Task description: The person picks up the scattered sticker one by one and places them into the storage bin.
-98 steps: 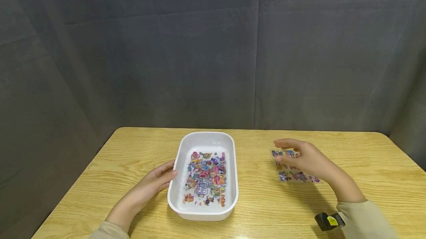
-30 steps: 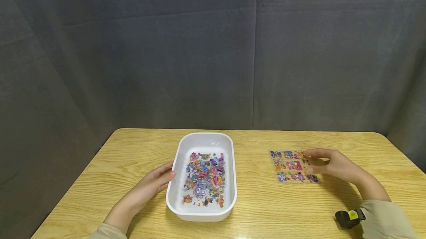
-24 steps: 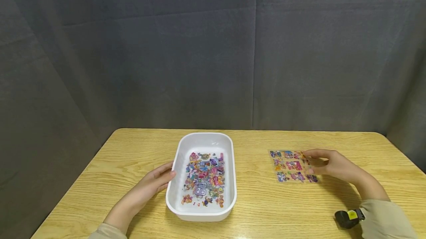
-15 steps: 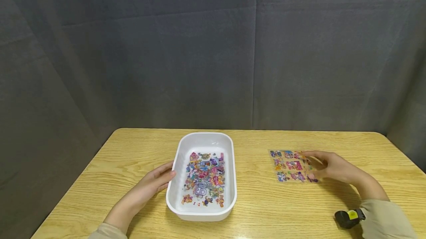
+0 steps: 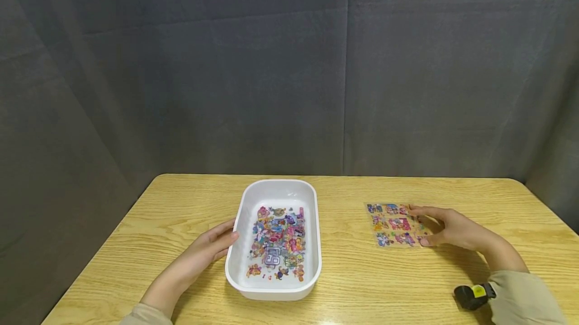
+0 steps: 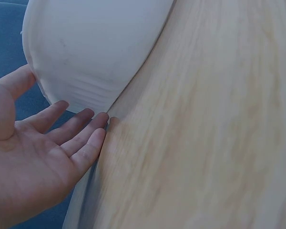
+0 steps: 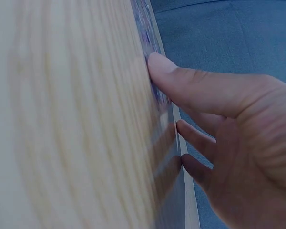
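Observation:
A white tray point(image 5: 273, 294) with rounded corners stands left of the table's middle, holding several clear, colourful cartoon sticker sheets point(image 5: 277, 244). My left hand point(image 5: 199, 257) is at its left side, thumb at the rim and relaxed fingers along the outer wall. In the left wrist view, these spread fingers point(image 6: 78, 129) reach the tray's lower edge. To the right, one clear sticker sheet point(image 5: 392, 225) lies flat. My right hand point(image 5: 452, 229) spans its right edge, index fingertip at the far corner, thumb at the near one. In the right wrist view, the thumb point(image 7: 176, 78) rests on the sheet.
The wooden table point(image 5: 344, 285) has rounded far corners, with a dark grey cloth point(image 5: 289, 74) hanging behind it. A black strap device with a yellow label point(image 5: 475, 295) is at the right sleeve cuff.
My right hand moved off from over the sheet to its right edge. Over the last second its thumb slid toward the near corner, widening from the index finger. The left hand kept its place.

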Action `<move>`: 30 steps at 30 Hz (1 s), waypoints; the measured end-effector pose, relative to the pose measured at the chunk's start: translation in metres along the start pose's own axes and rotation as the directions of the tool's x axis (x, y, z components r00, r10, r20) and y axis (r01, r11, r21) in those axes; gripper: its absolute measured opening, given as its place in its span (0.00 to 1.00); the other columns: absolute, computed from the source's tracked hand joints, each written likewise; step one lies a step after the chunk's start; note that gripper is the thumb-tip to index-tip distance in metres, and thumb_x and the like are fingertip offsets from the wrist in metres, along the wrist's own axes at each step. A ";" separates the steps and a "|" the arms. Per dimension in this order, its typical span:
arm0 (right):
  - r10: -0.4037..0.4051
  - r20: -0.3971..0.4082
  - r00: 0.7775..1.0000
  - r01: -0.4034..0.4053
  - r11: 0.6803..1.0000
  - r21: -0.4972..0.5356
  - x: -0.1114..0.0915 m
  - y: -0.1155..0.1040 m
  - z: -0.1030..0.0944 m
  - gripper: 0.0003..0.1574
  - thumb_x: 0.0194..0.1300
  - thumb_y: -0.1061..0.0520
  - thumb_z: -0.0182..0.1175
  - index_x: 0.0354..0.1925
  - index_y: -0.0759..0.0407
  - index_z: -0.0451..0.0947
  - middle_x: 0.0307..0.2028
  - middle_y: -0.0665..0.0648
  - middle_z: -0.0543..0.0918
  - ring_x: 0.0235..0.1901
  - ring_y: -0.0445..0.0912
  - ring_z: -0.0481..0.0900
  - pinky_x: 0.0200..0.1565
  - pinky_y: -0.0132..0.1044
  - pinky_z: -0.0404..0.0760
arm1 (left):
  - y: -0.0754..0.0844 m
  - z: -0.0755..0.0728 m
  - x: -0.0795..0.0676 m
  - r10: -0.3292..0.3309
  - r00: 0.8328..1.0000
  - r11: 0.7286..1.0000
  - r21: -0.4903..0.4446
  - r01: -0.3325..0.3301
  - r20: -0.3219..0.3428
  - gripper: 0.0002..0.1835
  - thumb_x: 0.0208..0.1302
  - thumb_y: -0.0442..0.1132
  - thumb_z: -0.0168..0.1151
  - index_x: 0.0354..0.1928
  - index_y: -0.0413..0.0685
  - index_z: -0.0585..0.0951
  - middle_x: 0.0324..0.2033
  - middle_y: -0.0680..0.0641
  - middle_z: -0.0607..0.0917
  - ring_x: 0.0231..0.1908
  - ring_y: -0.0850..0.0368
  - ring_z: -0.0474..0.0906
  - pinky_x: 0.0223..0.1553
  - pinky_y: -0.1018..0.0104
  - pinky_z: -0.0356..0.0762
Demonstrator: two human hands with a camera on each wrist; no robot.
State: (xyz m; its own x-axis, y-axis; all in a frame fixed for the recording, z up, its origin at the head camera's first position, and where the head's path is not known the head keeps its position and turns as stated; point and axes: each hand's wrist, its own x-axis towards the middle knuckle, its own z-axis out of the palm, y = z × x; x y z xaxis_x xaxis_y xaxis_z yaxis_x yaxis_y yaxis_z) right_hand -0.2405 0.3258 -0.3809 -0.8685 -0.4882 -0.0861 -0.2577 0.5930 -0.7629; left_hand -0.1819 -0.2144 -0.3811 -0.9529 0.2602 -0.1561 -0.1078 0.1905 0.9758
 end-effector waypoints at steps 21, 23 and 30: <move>-0.018 -0.019 1.000 0.016 0.997 -0.075 0.000 0.000 -0.001 0.43 0.59 0.56 0.71 0.67 0.71 0.68 0.69 0.75 0.62 0.67 0.76 0.53 0.61 0.61 0.67 | 0.000 0.000 0.000 -0.003 1.000 1.000 0.003 0.003 -0.004 0.36 0.73 0.50 0.56 0.74 0.39 0.60 0.69 0.36 0.67 0.69 0.42 0.62 0.69 0.48 0.62; -0.011 -0.026 1.000 0.009 0.997 -0.072 -0.001 0.001 -0.001 0.41 0.59 0.57 0.70 0.67 0.71 0.68 0.68 0.76 0.62 0.67 0.76 0.53 0.61 0.57 0.70 | 0.000 -0.001 0.000 -0.003 1.000 1.000 0.002 0.003 0.003 0.36 0.73 0.50 0.55 0.74 0.39 0.60 0.69 0.36 0.67 0.69 0.42 0.62 0.69 0.48 0.61; -0.014 -0.042 0.999 0.013 0.999 -0.036 -0.002 0.000 -0.001 0.36 0.60 0.64 0.69 0.64 0.74 0.70 0.66 0.80 0.63 0.62 0.74 0.63 0.52 0.44 0.82 | -0.001 -0.001 0.000 0.005 1.000 1.000 -0.003 -0.005 0.020 0.36 0.74 0.49 0.54 0.74 0.37 0.59 0.69 0.35 0.67 0.69 0.41 0.62 0.70 0.48 0.61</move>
State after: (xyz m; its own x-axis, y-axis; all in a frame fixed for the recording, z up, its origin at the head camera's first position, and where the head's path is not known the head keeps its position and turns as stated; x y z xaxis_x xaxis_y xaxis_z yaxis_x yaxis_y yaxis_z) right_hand -0.2397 0.3274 -0.3804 -0.8818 -0.4691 -0.0482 -0.2837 0.6093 -0.7405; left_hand -0.1822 -0.2155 -0.3818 -0.9477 0.2796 -0.1540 -0.1039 0.1859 0.9771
